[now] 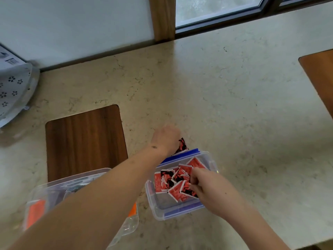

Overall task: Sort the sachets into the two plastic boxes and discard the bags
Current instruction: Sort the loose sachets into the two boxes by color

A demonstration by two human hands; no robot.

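Where the pale stone worktop [225, 91] meets the wall, the left hand [166, 137] reaches past the blue-clipped box [180, 212], fingers closed on a red-and-black sachet [182, 145] just beyond its far rim. Right hand [210, 188] is inside that box, fingers pinching one of the red sachets [181, 177] heaped there. Sachet print blurred, unreadable. Second clear box [54, 188], orange clips, sits left, beside a wooden inlay [84, 139].

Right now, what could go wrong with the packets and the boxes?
The left hand reaches over the blue box for a packet lying behind it; that forearm could bump the box. The right hand is among the red packets, so one might get flicked out. The loose bag by the counter's front could slide off.
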